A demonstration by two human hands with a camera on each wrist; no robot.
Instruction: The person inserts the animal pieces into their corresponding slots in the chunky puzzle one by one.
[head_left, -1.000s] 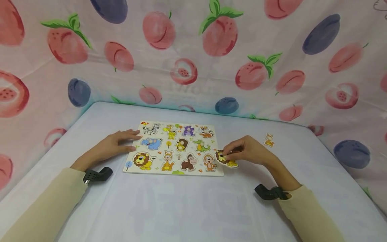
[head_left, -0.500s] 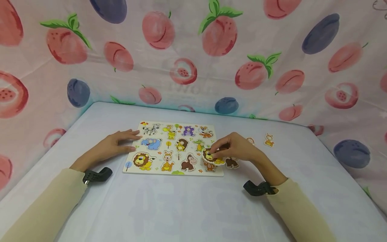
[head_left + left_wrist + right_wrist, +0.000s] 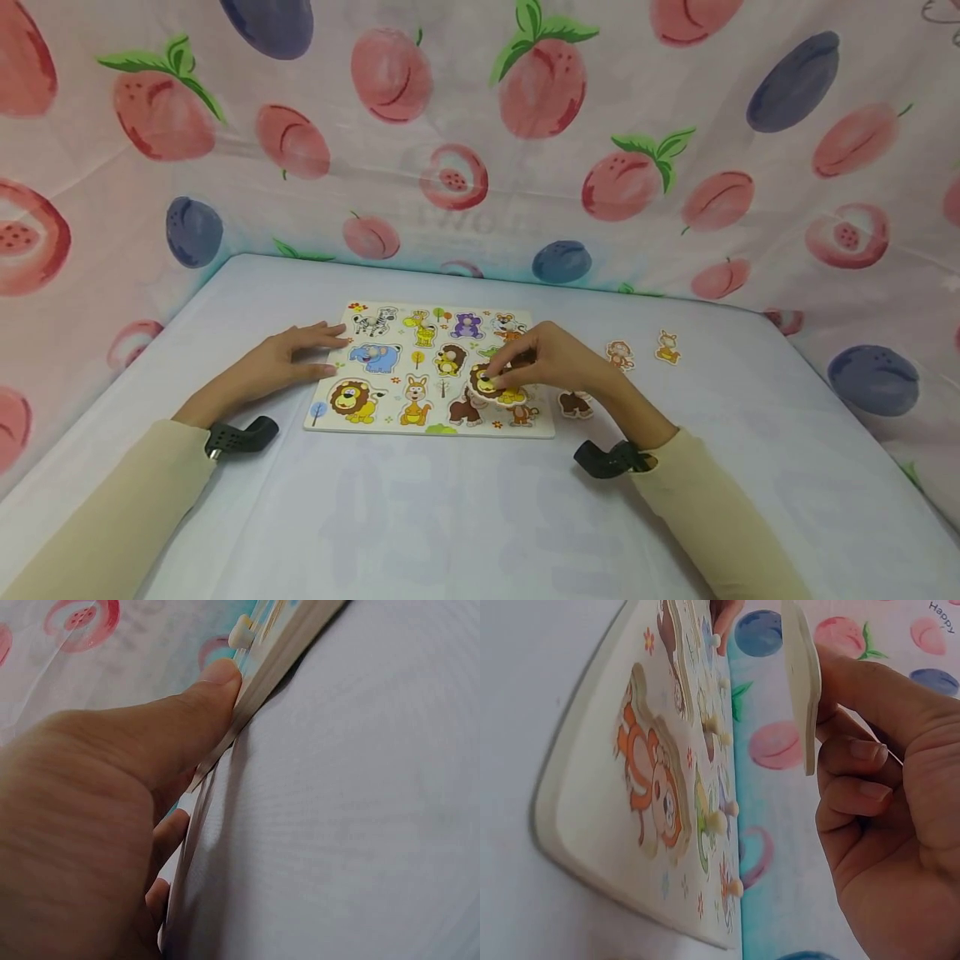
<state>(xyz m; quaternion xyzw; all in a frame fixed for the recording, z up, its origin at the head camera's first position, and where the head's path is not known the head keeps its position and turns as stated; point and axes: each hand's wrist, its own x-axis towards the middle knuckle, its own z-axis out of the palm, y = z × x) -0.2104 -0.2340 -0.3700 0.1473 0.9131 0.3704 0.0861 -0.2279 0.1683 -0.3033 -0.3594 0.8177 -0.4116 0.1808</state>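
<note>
A wooden animal peg puzzle board (image 3: 517, 431) lies flat on the white cloth. My right hand (image 3: 566, 362) pinches a lion puzzle piece (image 3: 510, 397) between thumb and fingers, raised over the board's lower right. The right wrist view has the lion piece (image 3: 802, 690) edge-on, apart from the board's face. My left hand (image 3: 281, 358) rests at the board's left edge with fingers extended. In the left wrist view the thumb (image 3: 221, 675) touches that edge. Printed pictures of a lion (image 3: 352, 400), kangaroo (image 3: 415, 402), gorilla and monkey (image 3: 649, 776) fill the near row.
Loose pieces lie right of the board: a gorilla (image 3: 576, 405) close to its edge, a monkey (image 3: 619, 355) and a kangaroo (image 3: 667, 347) farther off. Pegged pieces, such as the elephant (image 3: 377, 357), sit in the farther rows. A fruit-print curtain (image 3: 480, 125) stands behind.
My right hand has carried the lion piece leftward from beside the board's right edge to above it, uncovering the loose gorilla and monkey pieces. The left hand stays in place.
</note>
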